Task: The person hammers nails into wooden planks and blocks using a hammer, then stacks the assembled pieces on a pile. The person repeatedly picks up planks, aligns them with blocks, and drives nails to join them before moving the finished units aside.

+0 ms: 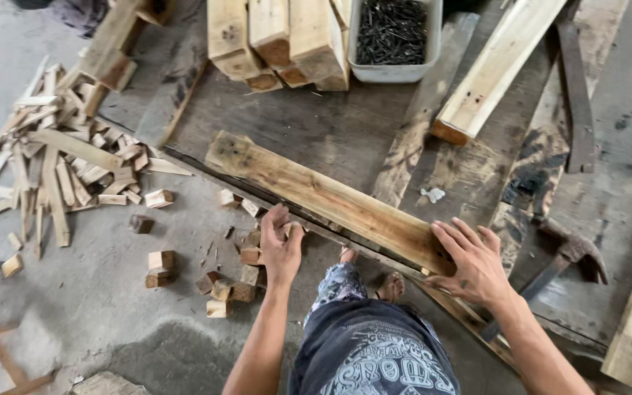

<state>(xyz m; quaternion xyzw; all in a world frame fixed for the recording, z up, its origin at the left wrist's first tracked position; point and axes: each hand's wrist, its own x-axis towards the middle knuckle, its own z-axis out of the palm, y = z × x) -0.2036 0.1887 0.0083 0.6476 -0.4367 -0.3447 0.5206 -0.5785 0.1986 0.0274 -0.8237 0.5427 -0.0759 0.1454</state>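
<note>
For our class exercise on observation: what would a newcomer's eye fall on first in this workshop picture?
Most striking is the long wooden plank lying slantwise across the middle, with the left hand at its near edge and the right hand flat on its right end. Left of it sprawls a pile of wood offcuts; at the top stands a white tub of dark nails.

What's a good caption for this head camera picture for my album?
Left hand among small wood blocks, right hand flat on a long plank.

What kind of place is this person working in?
Probably a rough woodworking or carpentry yard: a pile of wood offcuts on the concrete floor, a tub of dark nails, stacked timber blocks, and a hammer beside the plank.
</note>
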